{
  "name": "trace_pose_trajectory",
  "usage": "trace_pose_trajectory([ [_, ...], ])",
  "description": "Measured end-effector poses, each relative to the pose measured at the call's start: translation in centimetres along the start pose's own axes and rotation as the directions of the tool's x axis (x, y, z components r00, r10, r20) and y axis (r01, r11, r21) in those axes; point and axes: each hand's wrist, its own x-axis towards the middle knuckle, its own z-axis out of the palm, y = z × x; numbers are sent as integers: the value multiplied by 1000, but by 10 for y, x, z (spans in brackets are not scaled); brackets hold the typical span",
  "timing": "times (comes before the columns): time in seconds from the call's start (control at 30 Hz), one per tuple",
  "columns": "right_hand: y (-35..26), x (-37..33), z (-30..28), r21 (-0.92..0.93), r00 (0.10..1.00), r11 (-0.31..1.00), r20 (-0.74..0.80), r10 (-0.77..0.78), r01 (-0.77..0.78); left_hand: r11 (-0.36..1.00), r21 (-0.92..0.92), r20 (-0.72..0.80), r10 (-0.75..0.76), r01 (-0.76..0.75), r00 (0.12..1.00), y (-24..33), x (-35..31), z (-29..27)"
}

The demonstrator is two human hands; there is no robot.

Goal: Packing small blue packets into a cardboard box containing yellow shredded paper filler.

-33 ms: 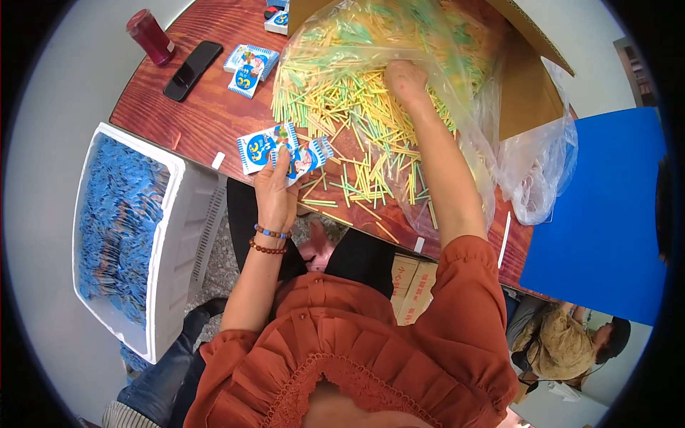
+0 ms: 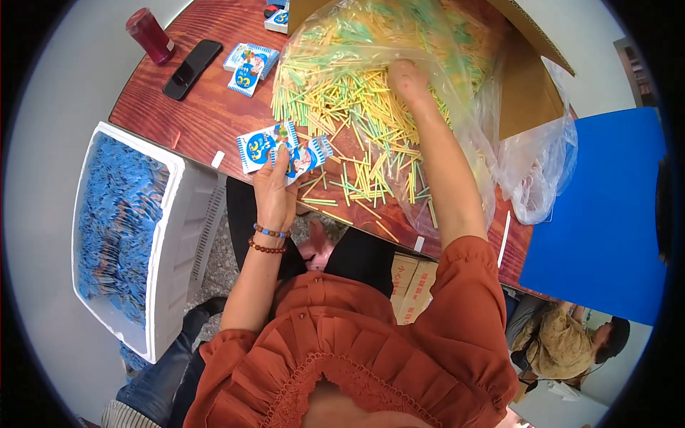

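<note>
My left hand [image 2: 275, 187] is closed on small blue-and-white packets [image 2: 258, 148], fanned out over the table's near edge with the thumb on top. Thin yellow and green sticks [image 2: 371, 135] lie heaped on the table just right of them. My right hand [image 2: 409, 82] reaches into the far part of this heap, at the mouth of a large clear plastic bag [image 2: 342, 53] full of the same sticks. Its fingers are hidden by the sticks and the plastic, so their grip does not show.
A white foam box [image 2: 168, 235] full of blue packets stands left of the reddish wooden table [image 2: 203, 118]. On the table are a red jar [image 2: 150, 37], a black phone [image 2: 193, 69] and more packets [image 2: 250, 68]. A cardboard box [image 2: 531, 93] backs the bag. Another person [image 2: 567, 342] sits at lower right.
My right hand has shifted very slightly within the stick heap. My left hand and the packets stay in place.
</note>
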Motion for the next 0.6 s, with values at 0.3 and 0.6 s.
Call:
trace_pose_trajectory([
  [0.3, 47, -43, -22, 738, 947, 610, 316, 65, -288, 1000, -23, 31, -20, 21, 999, -1, 2, 0],
  [0.6, 49, -60, -33, 845, 925, 379, 366, 102, -376, 999, -9, 28, -36, 36, 999, -4, -7, 12],
])
